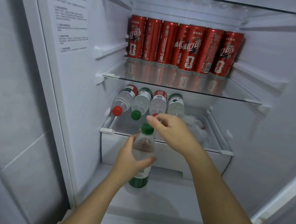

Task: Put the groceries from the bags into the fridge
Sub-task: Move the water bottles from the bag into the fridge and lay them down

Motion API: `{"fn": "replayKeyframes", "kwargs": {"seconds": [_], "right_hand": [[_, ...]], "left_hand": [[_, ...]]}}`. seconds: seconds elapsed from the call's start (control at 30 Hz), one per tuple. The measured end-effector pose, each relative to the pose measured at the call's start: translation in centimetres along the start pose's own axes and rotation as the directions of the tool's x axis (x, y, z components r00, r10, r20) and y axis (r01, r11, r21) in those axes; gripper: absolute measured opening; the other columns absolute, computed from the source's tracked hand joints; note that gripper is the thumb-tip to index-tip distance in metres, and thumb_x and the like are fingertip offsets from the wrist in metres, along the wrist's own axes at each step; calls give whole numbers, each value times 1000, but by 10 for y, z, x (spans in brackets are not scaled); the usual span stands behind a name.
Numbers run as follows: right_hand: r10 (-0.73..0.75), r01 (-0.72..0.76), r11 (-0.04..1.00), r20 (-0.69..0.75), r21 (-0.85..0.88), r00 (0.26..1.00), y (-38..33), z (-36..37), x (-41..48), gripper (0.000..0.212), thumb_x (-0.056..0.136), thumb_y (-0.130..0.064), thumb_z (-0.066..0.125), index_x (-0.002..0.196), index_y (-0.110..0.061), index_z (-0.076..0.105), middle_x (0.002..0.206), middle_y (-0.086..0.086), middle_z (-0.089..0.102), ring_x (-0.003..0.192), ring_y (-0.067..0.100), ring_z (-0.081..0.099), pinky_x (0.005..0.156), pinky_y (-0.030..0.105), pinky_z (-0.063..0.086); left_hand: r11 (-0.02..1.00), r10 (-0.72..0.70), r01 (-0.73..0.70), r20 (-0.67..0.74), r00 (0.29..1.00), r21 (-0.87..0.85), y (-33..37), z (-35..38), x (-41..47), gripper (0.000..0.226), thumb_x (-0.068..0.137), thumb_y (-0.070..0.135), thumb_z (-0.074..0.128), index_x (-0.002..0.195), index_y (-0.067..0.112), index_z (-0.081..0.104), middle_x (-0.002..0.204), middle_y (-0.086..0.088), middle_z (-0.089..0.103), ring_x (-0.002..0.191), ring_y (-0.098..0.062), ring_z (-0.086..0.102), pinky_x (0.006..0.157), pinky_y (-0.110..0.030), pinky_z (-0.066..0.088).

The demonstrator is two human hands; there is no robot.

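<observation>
Between hands, before drawer (205,162): water bottle (142,147), green cap (147,128), roughly upright, gripped round body by left hand (129,160). Right hand (172,131) just above cap, fingers loosely bent, holding nothing. Beyond hands: four bottles (142,101) lying stored; cans (193,47) on shelf (185,89) above. Bags unseen; remainder unknown.

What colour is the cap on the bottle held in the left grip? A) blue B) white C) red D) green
D: the bottle that the left grip holds upright in front of the fridge has a green cap.
</observation>
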State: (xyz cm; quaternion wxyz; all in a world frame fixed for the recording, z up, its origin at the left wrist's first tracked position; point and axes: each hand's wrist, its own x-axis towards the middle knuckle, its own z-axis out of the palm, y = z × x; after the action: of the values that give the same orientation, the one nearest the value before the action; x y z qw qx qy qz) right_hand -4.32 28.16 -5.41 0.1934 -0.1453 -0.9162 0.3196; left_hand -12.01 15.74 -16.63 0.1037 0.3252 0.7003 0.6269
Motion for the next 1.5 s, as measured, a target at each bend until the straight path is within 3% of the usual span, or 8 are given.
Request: {"fn": "replayKeyframes", "kwargs": {"seconds": [0.13, 0.53, 0.63, 0.87, 0.97, 1.1, 1.3, 1.5], "right_hand": [[16, 15, 958, 105, -285, 994, -6, 8, -4, 40, 85, -62, 56, 82, -22, 55, 73, -3, 58, 67, 15, 57, 60, 36, 45], [28, -31, 999, -133, -18, 991, 0, 9, -18, 21, 77, -36, 70, 74, -21, 55, 63, -5, 54, 61, 12, 50, 61, 36, 47], [-4, 41, 995, -374, 92, 927, -11, -10, -27, 18, 78, -25, 73, 72, -17, 58, 59, -7, 53, 57, 7, 48, 58, 27, 43], [-224, 253, 965, -703, -64, 676, -41, -68, -61, 16, 79, -19, 73, 76, -17, 57, 64, -14, 55, 61, -1, 52, 58, 8, 37], [-248, 250, 961, -772, -120, 586, -33, -78, -69, 15, 79, -17, 72, 79, -17, 57, 67, -16, 55, 64, -2, 53, 60, 9, 39], [-197, 152, 979, -801, -134, 565, -9, -76, -72, 22, 80, -16, 74, 79, -18, 52, 64, -16, 49, 60, -2, 49, 57, 10, 37], [26, -115, 991, -773, -62, 634, 28, -61, -82, 26, 84, -30, 71, 88, -19, 48, 66, -7, 54, 63, 16, 57, 56, 34, 48], [194, -356, 927, -661, -118, 725, 53, -50, -79, 41, 93, -41, 57, 132, -26, 55, 89, 1, 63, 77, 20, 54, 64, 29, 39]], "left_hand": [[997, -71, 70, 33, 997, 15, -20, 5, -9, 63, 56, 37, 81, 111, 34, 52, 104, 11, 67, 93, -1, 64, 75, -21, 54], [986, -135, 111, 196, 971, 127, -23, 0, -20, 43, 70, 23, 84, 101, 32, 56, 94, 11, 69, 88, -5, 67, 67, -14, 52], [997, -41, 20, 280, 959, 77, 9, 6, -12, 43, 70, 23, 84, 103, 32, 58, 94, 11, 72, 88, -4, 68, 71, -18, 54], [955, 234, -290, 438, 868, 64, 89, 49, 30, 64, 62, 34, 90, 115, 26, 56, 107, 12, 66, 96, -1, 63, 82, -29, 56], [899, 315, -421, 486, 815, 123, 103, 63, 49, 63, 63, 33, 90, 113, 27, 53, 110, 14, 63, 95, 3, 58, 79, -16, 51], [761, 379, -588, 549, 745, 274, 98, 92, 83, 68, 65, 45, 85, 123, 32, 52, 117, 17, 62, 104, -4, 60, 86, -28, 53], [521, 402, -709, 597, 695, 475, 84, 119, 127, 51, 74, 49, 73, 119, 43, 49, 120, 19, 60, 103, -6, 59, 84, -29, 48], [338, 441, -753, 612, 656, 564, 78, 121, 144, 58, 77, 29, 76, 128, 37, 49, 129, 13, 59, 122, -15, 53, 109, -57, 28]]}}
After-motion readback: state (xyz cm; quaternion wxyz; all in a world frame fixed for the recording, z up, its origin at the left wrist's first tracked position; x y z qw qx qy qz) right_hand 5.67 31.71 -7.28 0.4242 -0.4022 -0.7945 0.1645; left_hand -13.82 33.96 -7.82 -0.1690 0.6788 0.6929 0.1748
